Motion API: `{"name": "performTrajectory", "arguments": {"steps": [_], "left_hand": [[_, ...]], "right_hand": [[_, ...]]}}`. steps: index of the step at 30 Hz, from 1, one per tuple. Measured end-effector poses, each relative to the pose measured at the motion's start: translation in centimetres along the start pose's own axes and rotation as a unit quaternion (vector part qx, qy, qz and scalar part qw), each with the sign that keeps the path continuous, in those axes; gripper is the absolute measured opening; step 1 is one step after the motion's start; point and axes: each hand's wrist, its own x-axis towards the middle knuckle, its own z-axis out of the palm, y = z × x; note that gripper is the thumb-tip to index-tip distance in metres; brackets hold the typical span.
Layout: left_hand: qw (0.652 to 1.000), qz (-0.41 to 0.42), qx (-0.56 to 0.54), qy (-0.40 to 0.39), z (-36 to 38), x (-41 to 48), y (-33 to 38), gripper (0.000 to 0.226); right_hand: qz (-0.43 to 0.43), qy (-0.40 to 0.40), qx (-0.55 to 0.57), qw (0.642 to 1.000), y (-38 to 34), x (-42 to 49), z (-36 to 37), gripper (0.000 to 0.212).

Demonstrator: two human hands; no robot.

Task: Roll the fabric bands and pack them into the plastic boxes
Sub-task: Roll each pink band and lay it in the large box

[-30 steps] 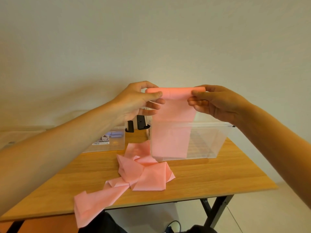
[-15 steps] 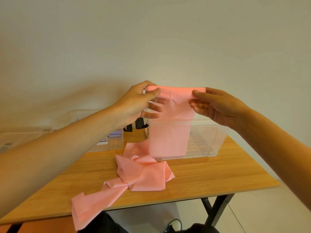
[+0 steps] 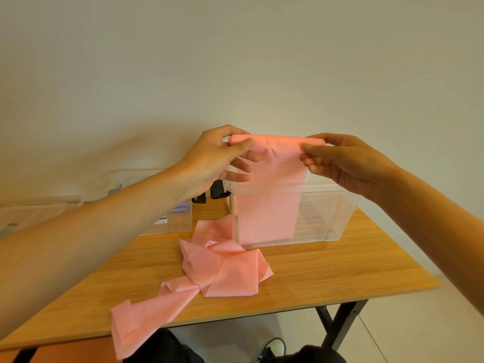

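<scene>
Both hands up, pinching the rolled top of the pink fabric band (image 3: 272,195).

My left hand (image 3: 217,155) and right hand (image 3: 340,161) each nip one end of the roll between thumb and curled fingers. Below them the band hangs across the clear plastic box (image 3: 327,213); in front of it or inside, I cannot tell. The rest lies heaped on the wooden table (image 3: 340,271), its tail over the near edge. There is bare tabletop under my right hand.
</scene>
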Motion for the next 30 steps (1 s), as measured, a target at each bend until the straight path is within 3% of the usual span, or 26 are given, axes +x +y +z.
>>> {"name": "performTrajectory", "arguments": {"steps": [3,8,13,19,26,30], "left_hand": [[1.0,0.008,0.027,-0.003,-0.1,0.2,-0.2,0.019],[0.998,0.027,0.061,0.002,0.0,0.3,-0.4,0.014],[0.999,0.027,0.029,0.012,0.1,0.5,-0.4,0.008],[0.999,0.035,0.013,0.005,0.1,0.6,-0.6,0.014],[0.966,0.134,0.219,0.021,-0.4,1.4,-0.8,0.004],[0.962,0.161,0.219,0.034,-0.4,1.9,-0.9,0.001]], "right_hand": [[-0.024,0.004,-0.045,0.999,0.3,-0.1,-0.3,0.029],[-0.107,0.082,-0.189,0.973,1.1,0.0,0.0,0.02],[-0.163,0.127,-0.256,0.944,1.8,0.4,0.1,0.016],[-0.171,0.064,-0.208,0.961,1.7,0.5,-0.5,0.015],[-0.222,0.06,-0.168,0.959,1.5,0.5,0.1,0.01],[-0.224,0.046,-0.138,0.964,1.3,0.7,0.2,0.016]]}}
